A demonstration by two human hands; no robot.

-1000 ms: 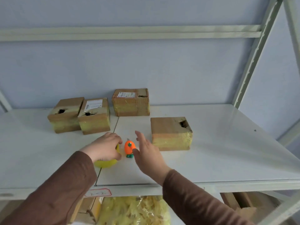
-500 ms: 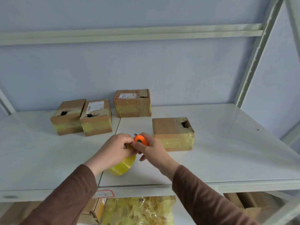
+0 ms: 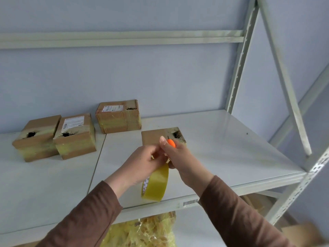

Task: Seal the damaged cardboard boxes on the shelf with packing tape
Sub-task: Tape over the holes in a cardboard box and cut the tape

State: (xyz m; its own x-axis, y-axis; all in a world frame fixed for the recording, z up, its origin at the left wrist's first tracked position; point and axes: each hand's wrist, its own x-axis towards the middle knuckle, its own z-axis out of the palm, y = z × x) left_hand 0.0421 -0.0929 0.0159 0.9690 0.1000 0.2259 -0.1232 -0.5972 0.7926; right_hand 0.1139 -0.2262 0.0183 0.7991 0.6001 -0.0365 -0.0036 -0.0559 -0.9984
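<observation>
Head-worn view — forward and down, close over shelf (image 3: 231,148)

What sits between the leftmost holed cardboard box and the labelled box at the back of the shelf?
In the head view, another labelled cardboard box with a hole sits between the leftmost holed box and the rear labelled box.

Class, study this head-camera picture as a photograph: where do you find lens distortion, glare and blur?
Head view: the wide-angle lens bows the shelf upright and slants the brace; soft glare lies on the bare white shelf right of the nearest box; the lower right corner is smeared; the left hand, right hand, tape roll and orange cutter are fairly sharp.
</observation>
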